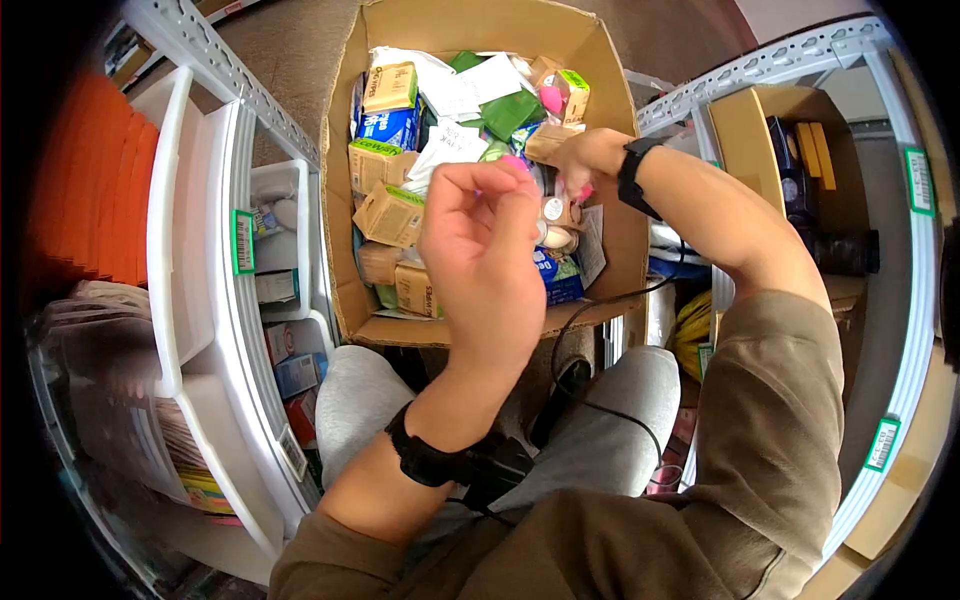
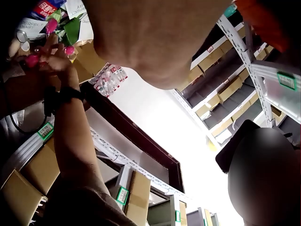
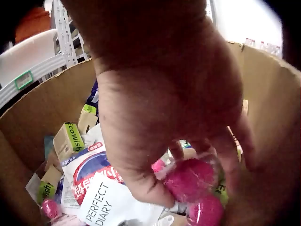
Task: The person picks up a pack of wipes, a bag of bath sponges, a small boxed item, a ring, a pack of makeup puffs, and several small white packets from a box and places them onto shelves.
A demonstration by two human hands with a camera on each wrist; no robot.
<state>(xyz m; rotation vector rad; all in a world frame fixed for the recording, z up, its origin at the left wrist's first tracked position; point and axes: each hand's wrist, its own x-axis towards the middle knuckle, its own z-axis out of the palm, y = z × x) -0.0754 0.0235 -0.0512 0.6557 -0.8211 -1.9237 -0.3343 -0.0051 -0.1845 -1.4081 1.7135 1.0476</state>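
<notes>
Sponge (image 3: 192, 180), pink, lies between thumb and fingers of the right hand (image 3: 171, 106).

White bin (image 1: 185, 230) on stockroom shelving, orange stack (image 1: 90, 190) at its left. Directly below white bin, second bin (image 1: 235, 440), filled with packets. Just right of white bin, green-bordered barcode label (image 1: 243, 242) on shelf edge; smaller bin (image 1: 303, 215) beyond. Across aisle from white bin, open carton (image 1: 745, 140) holding two orange boxes (image 1: 808, 150), plus yellow bundle (image 1: 693, 330).

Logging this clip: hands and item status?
Right hand holding round pink plastic-wrapped item. Left hand near brown cardboard box, hold unclear. Flat white lettered packet close by.
</notes>
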